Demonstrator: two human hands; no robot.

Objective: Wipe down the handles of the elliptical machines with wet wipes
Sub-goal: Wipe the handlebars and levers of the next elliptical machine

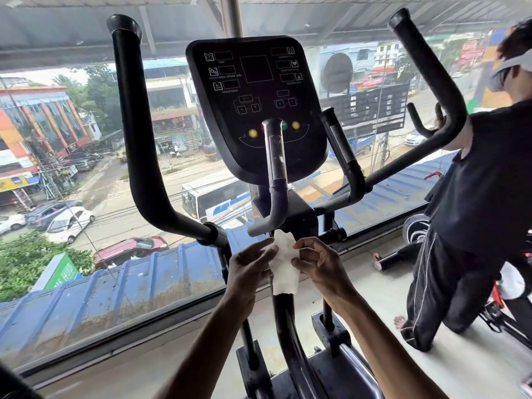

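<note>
An upper-floor gym is being shown. An elliptical machine (288, 226) with a dark console (256, 105) and long black handles (138, 133) is being faced toward a glass wall (86, 254), through which a street with cars and shops is being overlooked. Another machine (506, 306) is being used alongside.

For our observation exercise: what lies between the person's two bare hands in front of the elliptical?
In the head view, a crumpled white wet wipe lies between the left hand and right hand, pinched by both, just below the grey inner handle.
</note>
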